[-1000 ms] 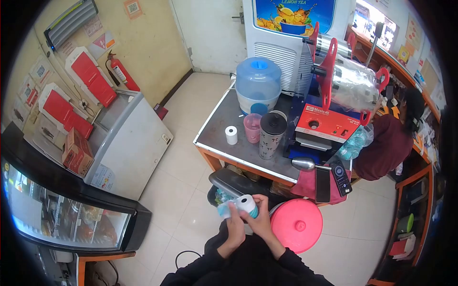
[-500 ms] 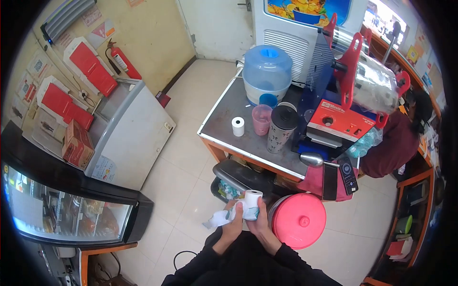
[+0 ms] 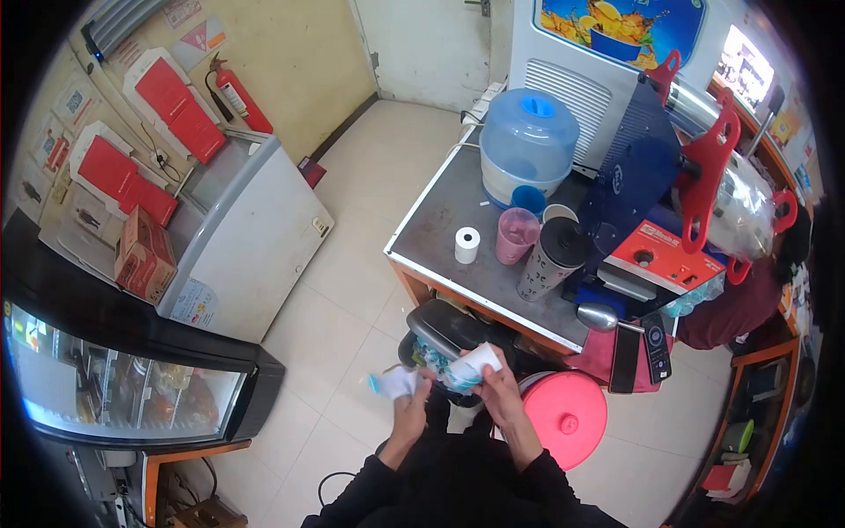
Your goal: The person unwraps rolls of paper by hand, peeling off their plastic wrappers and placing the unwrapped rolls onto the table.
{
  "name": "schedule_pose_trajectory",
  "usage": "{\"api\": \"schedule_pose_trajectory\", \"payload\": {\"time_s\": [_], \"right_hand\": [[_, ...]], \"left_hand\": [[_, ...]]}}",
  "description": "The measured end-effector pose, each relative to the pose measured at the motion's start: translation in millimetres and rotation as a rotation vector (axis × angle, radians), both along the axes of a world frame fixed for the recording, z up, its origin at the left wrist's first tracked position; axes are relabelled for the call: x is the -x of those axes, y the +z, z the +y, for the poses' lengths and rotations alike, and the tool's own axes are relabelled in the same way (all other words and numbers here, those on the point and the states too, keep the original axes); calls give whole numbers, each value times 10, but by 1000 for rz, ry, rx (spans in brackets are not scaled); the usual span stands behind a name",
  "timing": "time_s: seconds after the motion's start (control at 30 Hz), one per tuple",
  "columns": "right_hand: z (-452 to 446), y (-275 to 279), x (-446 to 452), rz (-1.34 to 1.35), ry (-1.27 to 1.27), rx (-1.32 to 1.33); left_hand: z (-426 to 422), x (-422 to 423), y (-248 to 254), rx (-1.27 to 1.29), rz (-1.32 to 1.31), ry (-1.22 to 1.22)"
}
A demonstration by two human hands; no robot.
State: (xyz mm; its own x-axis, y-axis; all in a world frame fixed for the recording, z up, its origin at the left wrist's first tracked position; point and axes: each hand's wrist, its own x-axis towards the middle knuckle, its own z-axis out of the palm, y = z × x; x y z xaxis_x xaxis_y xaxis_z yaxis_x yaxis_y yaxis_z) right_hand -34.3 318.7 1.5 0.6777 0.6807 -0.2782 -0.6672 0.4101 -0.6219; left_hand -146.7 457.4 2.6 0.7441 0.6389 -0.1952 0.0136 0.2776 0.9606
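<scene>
Low in the middle, my left hand point(image 3: 409, 415) pinches a crumpled piece of white and teal wrapper point(image 3: 395, 383). My right hand point(image 3: 502, 396) is closed round a white paper roll point(image 3: 475, 364), tilted, with teal wrapping on its lower side. The two hands are apart. Just behind them is a dark bin point(image 3: 449, 324) with its lid raised and teal and white scraps inside. A second white roll point(image 3: 466, 245) stands upright on the table point(image 3: 431, 211), left of a pink cup point(image 3: 517, 236) and a patterned tumbler point(image 3: 552, 260).
A pink-lidded bucket point(image 3: 564, 421) stands right of my right hand. The table also bears a blue water dispenser point(image 3: 530, 145), a red and blue machine point(image 3: 664, 255), a phone and a remote. A white freezer point(image 3: 255, 246) is at left. At right is a person in maroon point(image 3: 735, 308).
My hands have moved apart, the left one drawing the wrapper piece leftward. The roll is now tilted in my right hand. The view has shifted, so the table appears farther right.
</scene>
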Motion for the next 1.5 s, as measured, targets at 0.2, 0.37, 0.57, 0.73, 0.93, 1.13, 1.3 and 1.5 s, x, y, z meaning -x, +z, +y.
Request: {"api": "schedule_pose_trajectory", "payload": {"time_s": [0.2,0.37,0.57,0.73,0.93,1.13,1.3,1.5], "right_hand": [[261,247,36,-235,-13,246],[392,166,-51,-414,-103,389],[748,232,-33,-361,-176,368],[968,90,-99,-467,-157,404],[1107,225,-183,-483,-56,267],[932,483,-446,-498,156,310],[850,646,-600,-496,267,366],[946,503,-592,-409,290,371]], "left_hand": [[23,-201,-4,-63,-87,-171],[128,-200,31,229,-147,-115],[318,-242,67,341,-117,25],[570,-265,186,236,-103,25],[720,-289,188,267,-134,13],[745,-438,432,122,-70,-34],[826,-367,360,37,-71,-126],[879,-307,454,120,-25,-25]]}}
